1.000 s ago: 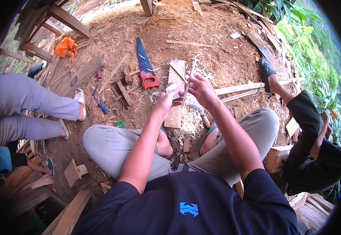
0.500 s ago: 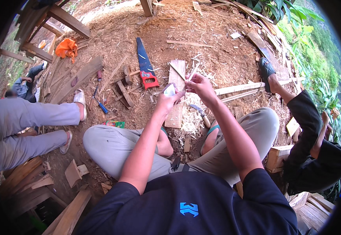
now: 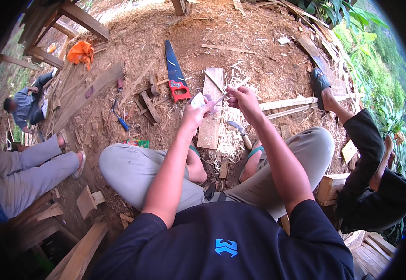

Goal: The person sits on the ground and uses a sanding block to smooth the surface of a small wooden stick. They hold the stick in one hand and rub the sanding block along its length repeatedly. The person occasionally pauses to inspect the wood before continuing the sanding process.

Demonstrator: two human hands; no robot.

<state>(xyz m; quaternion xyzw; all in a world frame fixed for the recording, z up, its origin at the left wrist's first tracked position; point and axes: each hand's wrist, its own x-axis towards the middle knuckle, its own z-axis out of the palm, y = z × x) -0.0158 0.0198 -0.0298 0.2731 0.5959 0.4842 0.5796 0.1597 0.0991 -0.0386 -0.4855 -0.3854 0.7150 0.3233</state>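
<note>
My left hand [image 3: 195,115] is closed around a small white folded piece [image 3: 197,101] that looks like paper or sandpaper. To its right, my right hand [image 3: 245,102] pinches a thin pale wooden stick [image 3: 242,83]. Both hands are close together above a flat wooden board [image 3: 208,133] on the ground between my legs. Another slim stick [image 3: 213,79] slants across the board's far end; whether a finger touches it I cannot tell. Curly wood shavings [image 3: 231,151] surround a curved knife [image 3: 240,134] with a wooden handle, just right of the board.
A handsaw [image 3: 175,70] with a red handle lies beyond my left hand. Farther left are a blue-handled tool [image 3: 120,120], wood offcuts [image 3: 150,106] and an orange cloth [image 3: 80,52]. Long strips [image 3: 289,103] extend right. People sit or stand at both sides.
My right hand has shifted slightly right, away from the left hand, and the stick's angle has changed. The person at left has moved a leg back, revealing another seated person.
</note>
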